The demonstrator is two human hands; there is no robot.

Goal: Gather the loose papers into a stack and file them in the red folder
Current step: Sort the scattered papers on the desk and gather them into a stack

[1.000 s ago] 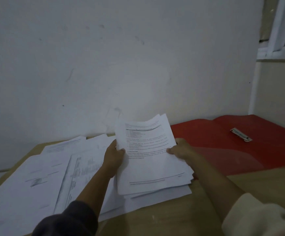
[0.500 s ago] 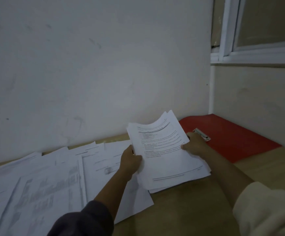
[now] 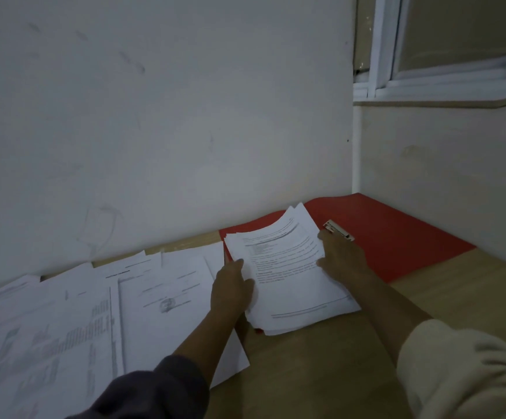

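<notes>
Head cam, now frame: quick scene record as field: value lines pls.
surface: wooden table
stack: paper stack, held at both sides, partly over the folder
left hand: grips stack's left edge
right hand: grips stack's right edge
folder: red folder, open flat in the corner, metal clip exposed
loose papers: spread on the table left of the stack
filed: not yet

Two hands, one held paper stack (image 3: 291, 279), one red folder (image 3: 396, 237), several loose sheets (image 3: 155, 285).
</notes>
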